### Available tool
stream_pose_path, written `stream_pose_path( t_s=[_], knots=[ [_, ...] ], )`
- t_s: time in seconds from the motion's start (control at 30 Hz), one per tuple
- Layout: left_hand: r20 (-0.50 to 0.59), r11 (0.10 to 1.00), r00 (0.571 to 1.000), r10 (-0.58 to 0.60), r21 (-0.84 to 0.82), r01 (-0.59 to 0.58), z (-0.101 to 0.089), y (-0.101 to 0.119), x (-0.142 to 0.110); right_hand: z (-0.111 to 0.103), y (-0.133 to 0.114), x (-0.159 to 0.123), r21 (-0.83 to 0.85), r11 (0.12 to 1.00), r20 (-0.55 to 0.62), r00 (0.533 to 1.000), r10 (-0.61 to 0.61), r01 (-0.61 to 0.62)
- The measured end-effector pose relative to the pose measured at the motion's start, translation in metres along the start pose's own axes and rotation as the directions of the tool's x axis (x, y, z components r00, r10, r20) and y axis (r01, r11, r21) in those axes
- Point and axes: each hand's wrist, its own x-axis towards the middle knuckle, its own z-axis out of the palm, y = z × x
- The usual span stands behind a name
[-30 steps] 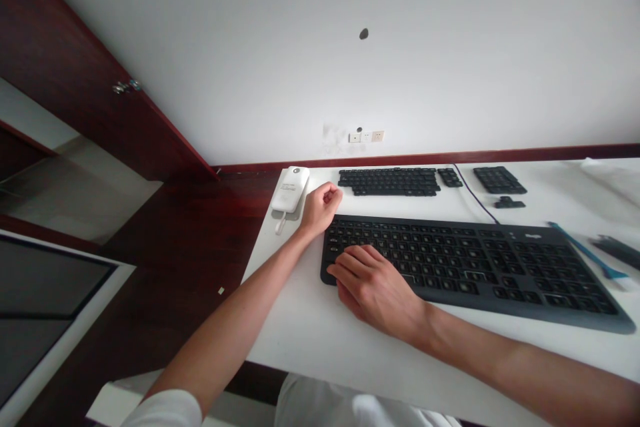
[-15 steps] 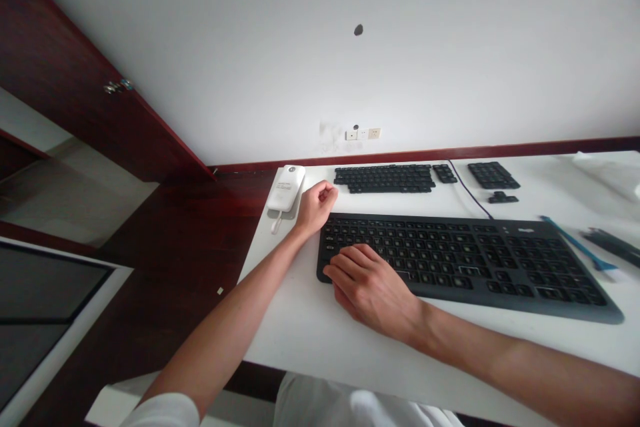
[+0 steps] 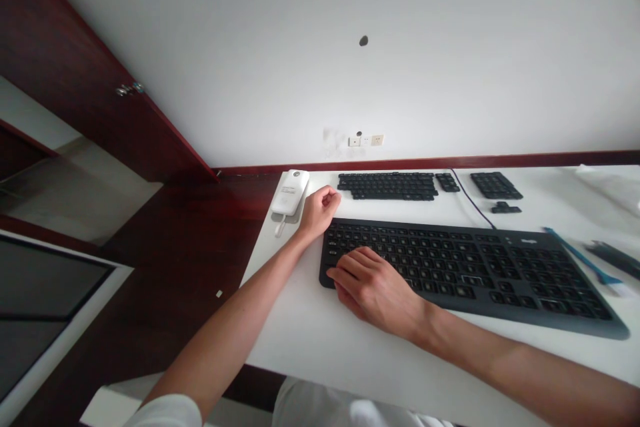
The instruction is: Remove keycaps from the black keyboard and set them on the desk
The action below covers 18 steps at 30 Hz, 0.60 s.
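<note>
Two hands in my head view. Right hand [image 3: 377, 290]: bent over the near left corner of the black keyboard [image 3: 465, 250], fingertips tucked from sight; I cannot tell whether it grips anything. Left hand [image 3: 319, 212]: loosely curled just past the far left corner, thumb and forefinger together; anything inside is hidden. Keyboard lies on the white desk [image 3: 310, 323], pale dots at many key positions. Beyond it, apparently, loose black keycaps [image 3: 393, 187] in layout-like groups. Blue tool [image 3: 580, 256] near its right end. Step in hand, I judge: fingertip work at the left end. Next move calls for light, well-aimed finger pressure.
</note>
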Motion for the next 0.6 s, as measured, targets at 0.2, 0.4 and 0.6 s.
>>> stream_pose_path(
  t_s=[0.2, 0.4, 0.6],
  knots=[
    [0.000, 1.000, 1.000, -0.004, -0.007, 0.004, 0.000, -0.002, 0.000, -0.017, 0.021, 0.006, 0.016, 1.000, -0.058, 0.998, 0.006, -0.005],
    [-0.035, 0.998, 0.999, -0.020, 0.067, 0.022, 0.000, 0.001, 0.000, -0.042, 0.073, 0.027, -0.016, 0.978, -0.099, 0.973, 0.207, -0.209],
    [-0.021, 1.000, 1.000, -0.009, 0.026, 0.010, -0.001, -0.003, 0.001, -0.027, 0.127, 0.042, -0.170, 0.942, -0.011, 0.956, 0.292, -0.290]
  ],
)
